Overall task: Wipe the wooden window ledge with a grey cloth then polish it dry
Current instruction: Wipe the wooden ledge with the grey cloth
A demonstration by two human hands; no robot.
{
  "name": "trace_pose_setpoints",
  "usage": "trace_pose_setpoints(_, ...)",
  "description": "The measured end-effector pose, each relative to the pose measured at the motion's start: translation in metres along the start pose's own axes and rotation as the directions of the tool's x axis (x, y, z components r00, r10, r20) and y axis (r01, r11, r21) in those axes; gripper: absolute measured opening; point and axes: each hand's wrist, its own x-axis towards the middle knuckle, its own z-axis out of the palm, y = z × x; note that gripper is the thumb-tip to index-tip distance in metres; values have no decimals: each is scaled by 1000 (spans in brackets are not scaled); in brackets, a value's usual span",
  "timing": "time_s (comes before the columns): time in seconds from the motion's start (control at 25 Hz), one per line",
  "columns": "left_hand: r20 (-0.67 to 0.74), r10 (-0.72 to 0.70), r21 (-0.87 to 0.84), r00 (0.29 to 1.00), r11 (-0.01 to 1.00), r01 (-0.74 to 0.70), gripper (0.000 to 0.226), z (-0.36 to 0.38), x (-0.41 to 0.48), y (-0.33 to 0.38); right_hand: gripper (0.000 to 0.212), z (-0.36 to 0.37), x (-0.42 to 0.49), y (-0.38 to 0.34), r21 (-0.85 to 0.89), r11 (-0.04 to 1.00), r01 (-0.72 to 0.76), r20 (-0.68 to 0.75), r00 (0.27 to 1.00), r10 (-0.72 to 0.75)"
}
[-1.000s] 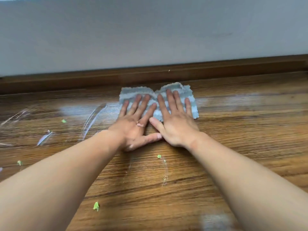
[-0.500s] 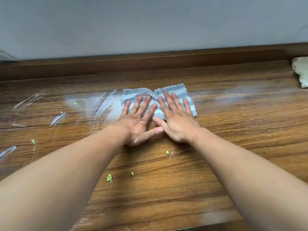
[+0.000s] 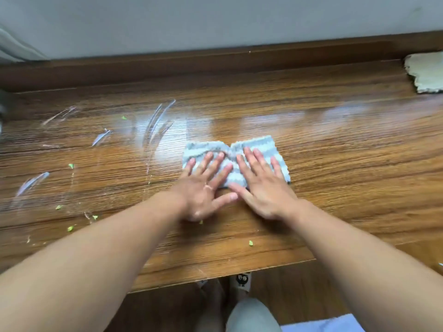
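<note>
Wooden ledge now shows its near edge, with green crumbs scattered on it. Both hands have drawn nearer than half a second ago. The left hand and right hand lie flat, fingers straight and spread, pressing the grey cloth (mid-ledge). At far right, more of a pale rag shows.

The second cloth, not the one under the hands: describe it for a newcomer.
Follow the wooden ledge to the right edge of the view, by the back rail. A cream cloth with a ragged edge lies there. Unlike the grey striped cloth, nobody is touching it.
</note>
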Motion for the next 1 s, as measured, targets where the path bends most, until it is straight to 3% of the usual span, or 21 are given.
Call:
trace_pose_setpoints(0.08, -15, -72, -9, 997, 997, 72, 89, -18, 35, -13, 78, -14, 47, 5, -5, 998, -70, 8, 998, 70)
trace_pose_setpoints(0.16, -26, -80, 12, 996, 997, 81, 93, -5, 25, -13, 74, -6, 43, -2, -32, 998, -51, -3, 999, 51)
trace_pose_setpoints(0.32, -36, 11, 27, 999, 1000, -10, 95, 60, -87, 25, 82, 48, -72, -25, -45, 983, 176, 22, 984, -175)
trace_pose_setpoints(0.56, -20, 20, 50, 1000, 999, -19, 83, 118, -179, 84, 87, 89, -172, -43, -11, 970, 241, 74, 968, -240)
trace_pose_setpoints(0.68, -90, -13, -8, 996, 1000, 12, 79, 89, -133, 78, 86, 62, -137, -12, 30, 986, 165, 61, 984, -166)
trace_pose_setpoints(0.76, -54, -120, -90, 991, 989, 115, 78, 54, -75, 63, 88, 36, -78, 0, 53, 998, 34, 14, 999, -35)
trace_pose_setpoints(0.84, -26, -172, -58, 985, 984, 170, 83, 36, -43, 46, 86, 22, -36, -10, 92, 993, -75, 44, 997, 71)
trace_pose_setpoints(0.92, -27, -139, -22, 990, 990, 138, 93, 50, -59, 41, 86, 34, -41, -26, 71, 997, -27, 44, 999, 24)
trace_pose_setpoints(1.0, -83, -62, 9, 995, 998, 63, 95, 77, -110, 51, 83, 55, -85, -40, 47, 990, 136, 16, 990, -137)
